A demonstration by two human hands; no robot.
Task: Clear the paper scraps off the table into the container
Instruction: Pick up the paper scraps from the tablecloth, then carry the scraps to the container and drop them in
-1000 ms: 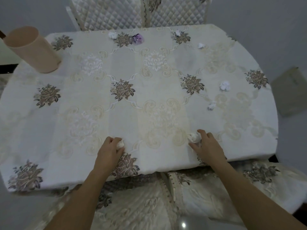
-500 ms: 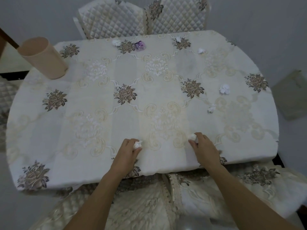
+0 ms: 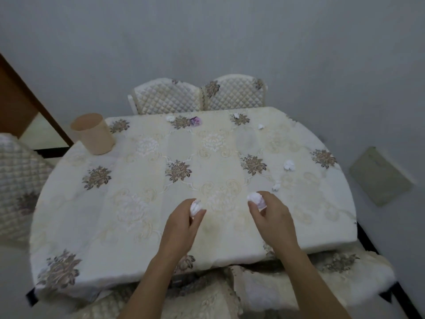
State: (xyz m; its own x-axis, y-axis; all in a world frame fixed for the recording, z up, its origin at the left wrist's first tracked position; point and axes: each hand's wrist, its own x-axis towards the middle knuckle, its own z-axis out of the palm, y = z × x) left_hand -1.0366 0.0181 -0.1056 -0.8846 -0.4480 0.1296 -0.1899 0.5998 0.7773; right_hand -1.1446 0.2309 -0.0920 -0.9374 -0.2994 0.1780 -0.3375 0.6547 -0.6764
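A plain grey-white wall [image 3: 207,42] rises far beyond the left hand [image 3: 181,226] and right hand [image 3: 273,219]. Against it, past the table's [image 3: 115,226] far edge, stand two quilted cream chairs [image 3: 167,97] side by side. Well left of the left hand sits another quilted chair [image 3: 16,171], with a brown wooden panel [image 3: 13,104] behind it. Well right of the right hand, a flat greyish board [image 3: 379,176] lies on the pale floor. Below both wrists is a floral cushioned seat [image 3: 299,284]. The light is dim and even.

Table [image 3: 142,229]: beige container [image 3: 93,134], scattered paper scraps [image 3: 288,165].
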